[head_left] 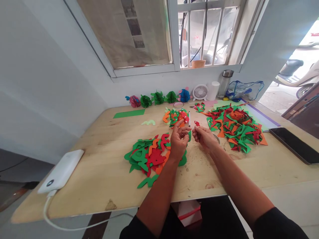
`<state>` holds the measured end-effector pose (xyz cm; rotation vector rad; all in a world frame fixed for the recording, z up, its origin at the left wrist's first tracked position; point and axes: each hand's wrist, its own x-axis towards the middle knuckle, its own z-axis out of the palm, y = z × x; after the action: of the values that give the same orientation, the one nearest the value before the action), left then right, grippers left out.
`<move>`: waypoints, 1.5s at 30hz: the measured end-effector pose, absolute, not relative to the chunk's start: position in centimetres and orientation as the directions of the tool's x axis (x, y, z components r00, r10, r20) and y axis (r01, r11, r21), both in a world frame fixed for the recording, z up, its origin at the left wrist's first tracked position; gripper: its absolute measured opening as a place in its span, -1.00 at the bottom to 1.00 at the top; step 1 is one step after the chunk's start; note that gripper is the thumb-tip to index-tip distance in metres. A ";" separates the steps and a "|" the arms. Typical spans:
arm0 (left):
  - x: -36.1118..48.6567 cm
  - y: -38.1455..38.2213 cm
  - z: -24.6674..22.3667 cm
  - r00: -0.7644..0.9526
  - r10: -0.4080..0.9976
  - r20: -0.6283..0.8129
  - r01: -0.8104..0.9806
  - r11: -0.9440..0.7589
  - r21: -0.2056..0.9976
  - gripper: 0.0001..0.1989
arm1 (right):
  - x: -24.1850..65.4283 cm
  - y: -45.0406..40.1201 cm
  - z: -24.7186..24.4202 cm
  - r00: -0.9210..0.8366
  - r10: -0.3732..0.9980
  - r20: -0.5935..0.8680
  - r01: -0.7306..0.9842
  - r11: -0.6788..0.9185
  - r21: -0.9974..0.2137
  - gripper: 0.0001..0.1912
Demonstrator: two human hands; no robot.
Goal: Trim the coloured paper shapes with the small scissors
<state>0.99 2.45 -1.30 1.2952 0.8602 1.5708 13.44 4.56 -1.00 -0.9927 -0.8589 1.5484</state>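
My left hand (179,138) is over the right edge of a pile of cut paper shapes (139,156) in green, red and orange. Its fingers are partly stretched and apart, with no held thing visible. A green edge (189,135) shows just beyond its thumb; whether they touch I cannot tell. My right hand (204,137) is closed in a pinch close to the left fingertips. What lies in the pinch is too small to make out. Right above those fingers is a small red paper piece (196,123), and a ring-like object (217,138) is partly hidden behind the hand.
Paper scraps (239,126) are heaped at the right, beside a dark phone (295,145). Smaller cut pieces (174,117) and a pen (189,119) lie ahead. Paper honeycomb figures (158,98), a fan (200,92) and a bottle (225,83) line the wall. A white power bank (62,171) sits left.
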 end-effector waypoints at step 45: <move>0.9 2.5 -1.8 -0.055 0.903 0.426 0.050 -0.423 0.905 -0.39 | 13.6 4.4 -0.7 -0.104 0.984 -0.144 -0.326 -0.171 -0.930 -0.66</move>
<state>0.94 2.49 -1.79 1.5248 1.0454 1.5603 13.55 4.37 -0.75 -1.0249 -0.9265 1.5255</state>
